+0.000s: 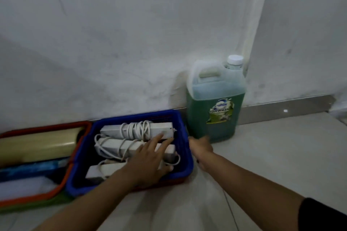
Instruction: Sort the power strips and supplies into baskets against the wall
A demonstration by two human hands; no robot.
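Observation:
A blue basket stands on the floor against the wall and holds three white power strips with their cords wound around them. My left hand lies flat inside it, fingers spread over the strips and gripping nothing. My right hand is at the basket's right rim, blurred; whether it grips the rim I cannot tell. To the left, a red basket holds a yellowish roll, a blue pack and a white pack.
A large jug of green dishwashing liquid with a white cap stands against the wall right of the blue basket, close to my right hand. Pale floor tiles stretch to the right, with a metal skirting strip along the wall.

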